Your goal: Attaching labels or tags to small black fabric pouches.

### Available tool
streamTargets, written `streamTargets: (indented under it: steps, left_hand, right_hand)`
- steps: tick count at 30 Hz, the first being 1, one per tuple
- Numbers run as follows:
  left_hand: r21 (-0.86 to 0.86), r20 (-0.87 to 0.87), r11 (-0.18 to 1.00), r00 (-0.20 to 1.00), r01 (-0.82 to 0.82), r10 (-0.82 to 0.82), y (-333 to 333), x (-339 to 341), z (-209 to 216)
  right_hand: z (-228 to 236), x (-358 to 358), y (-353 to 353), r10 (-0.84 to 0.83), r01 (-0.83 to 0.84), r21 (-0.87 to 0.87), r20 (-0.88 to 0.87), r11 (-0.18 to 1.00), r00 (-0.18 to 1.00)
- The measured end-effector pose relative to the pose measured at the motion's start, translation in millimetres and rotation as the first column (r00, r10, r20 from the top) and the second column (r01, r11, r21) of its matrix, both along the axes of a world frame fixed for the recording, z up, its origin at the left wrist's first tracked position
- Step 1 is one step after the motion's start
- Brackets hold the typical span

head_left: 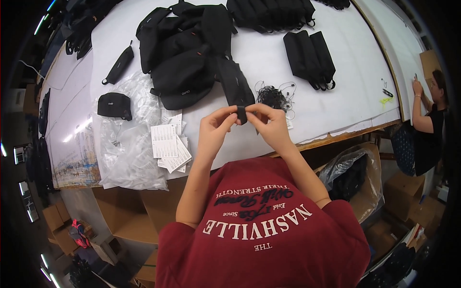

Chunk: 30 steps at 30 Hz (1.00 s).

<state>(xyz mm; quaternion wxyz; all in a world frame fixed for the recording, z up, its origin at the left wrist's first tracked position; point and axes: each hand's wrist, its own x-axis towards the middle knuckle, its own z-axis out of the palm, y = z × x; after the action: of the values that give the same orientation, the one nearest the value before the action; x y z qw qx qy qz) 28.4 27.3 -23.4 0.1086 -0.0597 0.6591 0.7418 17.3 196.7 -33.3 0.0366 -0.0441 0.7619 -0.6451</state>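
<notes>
Left hand (pixel 215 126) and right hand (pixel 272 126) pinch a small black strip (pixel 241 115) between them.
Clamped from both sides, apparently for a steady grip, it is over the white table (pixel 348 108), near tangled black cords (pixel 272 98).

A broad, white-topped table (pixel 345 113) carries heaped black fabric bags (pixel 185 84), boxy black fabric pouches (pixel 309 57), crinkled clear plastic bags (pixel 127 158), printed white cards (pixel 164 140) and tangled thin black cords (pixel 270 97).

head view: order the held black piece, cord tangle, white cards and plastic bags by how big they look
1. Plastic bags
2. White cards
3. Cord tangle
4. Held black piece, judged by its visible part only
</notes>
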Motion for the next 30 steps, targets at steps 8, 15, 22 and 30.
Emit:
streamTargets:
  steps: [8, 15, 22, 30]
  left_hand:
    - [-0.419, -0.153, 0.904, 0.988, -0.090, 0.027, -12, 35, -7]
    - [-0.212, -0.287, 0.899, 0.904, -0.383, 0.317, -11, 41, -1]
    - [0.127, -0.072, 0.964, 0.967, -0.235, 0.245, -11, 44, 20]
    - [0.045, -0.046, 0.995, 0.995, -0.087, 0.089, 7, 46, 34]
  right_hand:
    - [-18, 20, -8, 0.229, -0.212, 0.160, -0.098, 0.964, 0.968]
    - [-9, 18, -2, 0.243, -0.187, -0.260, 0.204, 0.947, 0.948]
    - [16, 11, 20, 0.266, -0.125, -0.504, 0.218, 0.855, 0.939]
    - [15, 18, 12, 0.242, -0.120, -0.565, 0.146, 0.816, 0.959]
